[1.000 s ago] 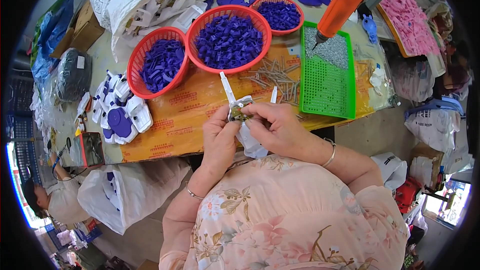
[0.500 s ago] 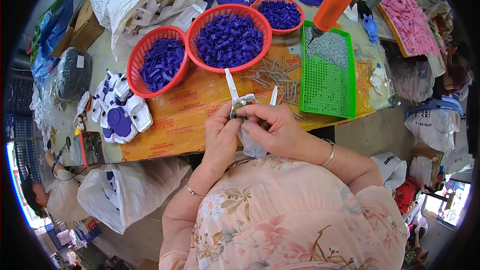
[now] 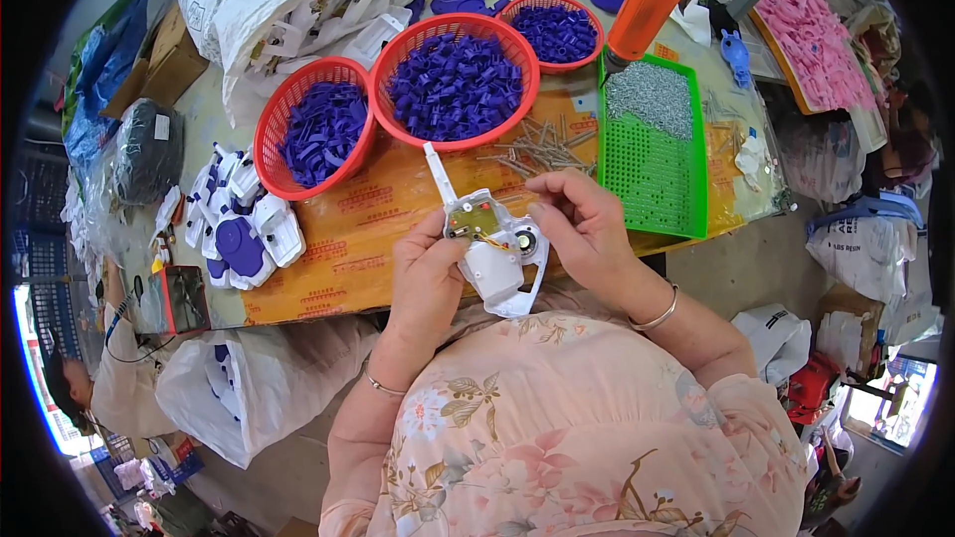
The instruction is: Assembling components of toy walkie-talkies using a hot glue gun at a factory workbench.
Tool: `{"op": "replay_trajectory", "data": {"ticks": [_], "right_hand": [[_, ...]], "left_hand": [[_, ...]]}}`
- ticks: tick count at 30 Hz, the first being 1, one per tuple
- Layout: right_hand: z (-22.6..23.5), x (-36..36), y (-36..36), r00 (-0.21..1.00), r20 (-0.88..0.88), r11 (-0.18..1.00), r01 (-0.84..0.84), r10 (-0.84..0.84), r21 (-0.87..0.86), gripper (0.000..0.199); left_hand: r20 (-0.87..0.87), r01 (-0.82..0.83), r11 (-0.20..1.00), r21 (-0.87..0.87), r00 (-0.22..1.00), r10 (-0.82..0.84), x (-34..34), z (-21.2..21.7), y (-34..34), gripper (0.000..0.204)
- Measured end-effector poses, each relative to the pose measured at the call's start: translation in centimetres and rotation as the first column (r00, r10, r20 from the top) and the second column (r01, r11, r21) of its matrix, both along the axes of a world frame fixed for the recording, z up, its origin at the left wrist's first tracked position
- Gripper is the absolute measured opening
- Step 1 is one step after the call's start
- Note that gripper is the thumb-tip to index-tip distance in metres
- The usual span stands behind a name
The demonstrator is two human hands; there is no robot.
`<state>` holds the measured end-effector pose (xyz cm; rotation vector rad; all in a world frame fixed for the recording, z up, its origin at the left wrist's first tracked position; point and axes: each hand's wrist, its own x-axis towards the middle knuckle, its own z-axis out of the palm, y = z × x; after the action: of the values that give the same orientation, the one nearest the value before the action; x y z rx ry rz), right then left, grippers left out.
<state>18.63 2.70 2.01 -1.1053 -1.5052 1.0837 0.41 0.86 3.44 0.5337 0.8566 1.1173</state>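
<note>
My left hand [image 3: 428, 270] is closed on the edge of a white plastic housing [image 3: 494, 273], thumb on top. The housing lies open side up, with a long arm pointing away from me. Inside it I see a green circuit board [image 3: 476, 220], thin coloured wires and a round dark part [image 3: 526, 240] at the right. My right hand [image 3: 589, 229] hovers just right of the housing, fingers bent, with thumb and forefinger tips apart. Nothing shows between them. Past the housing, loose metal pins [image 3: 547, 147] lie on the table.
Red baskets [image 3: 262, 154] of purple parts stand behind my hands. A green perforated tray [image 3: 652, 179] with small screws sits to the right, under a hanging orange electric screwdriver [image 3: 657, 0]. White and purple assemblies [image 3: 241, 229] are piled left. A white sack [image 3: 298, 0] lies at the back.
My right hand has come off the housing and moved right and slightly up. The housing now lies tilted open, showing its board and wires. The screwdriver has swung slightly left.
</note>
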Motion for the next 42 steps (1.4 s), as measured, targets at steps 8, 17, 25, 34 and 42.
{"op": "replay_trajectory", "data": {"ticks": [8, 17, 25, 34, 42], "right_hand": [[-0.2, -0.8, 0.3, 0.981, -0.061, 0.963, -0.191, 0.182, -0.188, 0.021], [-0.3, -1.1, 2.0, 0.958, -0.100, 0.940, -0.285, 0.270, -0.190, 0.009], [-0.3, -1.3, 2.1, 0.963, -0.004, 0.948, -0.265, 0.269, -0.174, 0.009], [-1.3, -1.4, 2.1, 0.962, -0.062, 0.933, -0.274, 0.267, -0.233, 0.007], [-1.2, -1.2, 2.3, 0.952, -0.094, 0.898, -0.307, 0.292, -0.316, 0.007]], "left_hand": [[-0.013, 0.027, 0.999, 0.019, 1.000, -0.027, -0.3, -0.5, -0.1, 0.037], [-0.031, 0.069, 0.998, 0.002, 0.997, -0.069, -0.5, -0.3, -0.1, 0.041], [0.050, 0.116, 0.993, 0.001, 0.992, -0.116, -1.2, -1.0, 0.5, 0.049], [0.195, 0.109, 0.993, -0.043, 0.976, -0.099, -1.6, -2.1, 0.6, 0.050], [0.017, 0.112, 0.993, -0.042, 0.994, -0.112, -0.8, -2.1, 0.2, 0.044]]}}
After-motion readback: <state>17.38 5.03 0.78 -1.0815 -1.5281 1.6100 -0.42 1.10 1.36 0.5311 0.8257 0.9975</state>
